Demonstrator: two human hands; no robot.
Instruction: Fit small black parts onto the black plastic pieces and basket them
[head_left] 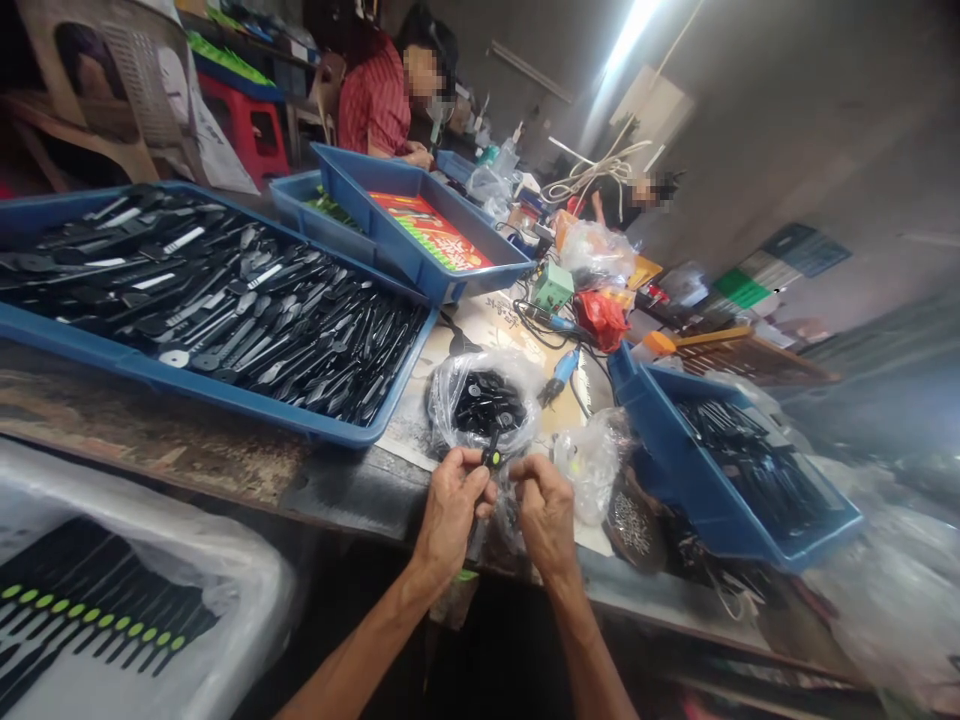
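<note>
My left hand (454, 505) is closed around a small black plastic piece with a yellow-green disc (492, 458), held at the table's front edge. Just right of it my right hand (546, 510) has its fingers curled in; whatever they pinch, if anything, is too small or hidden. Right behind the hands, a clear plastic bag (442, 405) stands rolled open, with black parts (487, 392) inside. Beside my right hand lies another crumpled clear bag (589, 465), and a round dish of small metal pieces (631, 522) sits to its right.
A large blue tray (367, 432) of black parts fills the left. More blue trays (442, 280) are stacked behind it; another (675, 480) tilts at right. A blue power tool (561, 375) lies beyond the bag. A white lined bin (255, 560) is lower left. Two people sit farther back.
</note>
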